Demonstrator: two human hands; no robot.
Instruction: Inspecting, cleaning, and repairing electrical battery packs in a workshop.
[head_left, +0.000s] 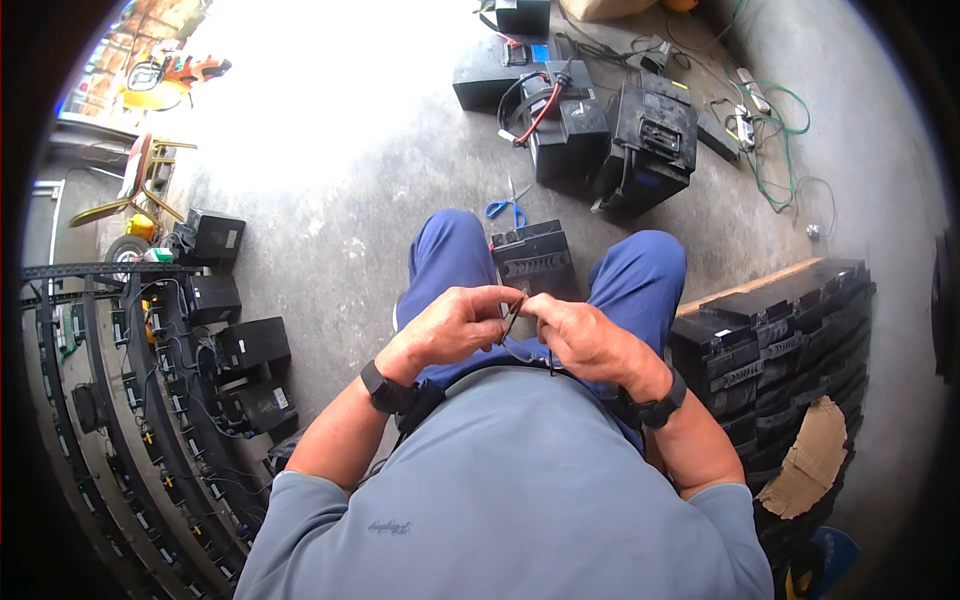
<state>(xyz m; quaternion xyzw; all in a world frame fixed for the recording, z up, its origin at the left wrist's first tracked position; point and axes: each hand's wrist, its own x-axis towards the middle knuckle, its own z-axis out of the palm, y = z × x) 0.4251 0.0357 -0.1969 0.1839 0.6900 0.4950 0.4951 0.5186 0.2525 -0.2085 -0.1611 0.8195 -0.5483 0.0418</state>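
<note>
Close in front of my lap, my left hand point(462, 325) and my right hand point(580, 335) meet with their fingertips pinched together. Between them is a pair of thin dark-framed eyeglasses point(520, 349), with a clear lens hanging below the fingers. Both hands grip its slim dark parts near the top; the exact hold is partly hidden by the fingers. Just beyond the hands, between my knees, a black battery case point(535, 262) rests on the floor. Past it lies a pair of blue-handled scissors point(508, 206) with the blades apart.
Several black battery cases, one with a red cable point(541, 117), stand ahead on the concrete floor. Black cases point(760, 350) are stacked at right, with a cardboard piece point(808, 458). A metal rack point(130, 400) with wired devices fills the left. Green cable point(789, 160) runs along the wall.
</note>
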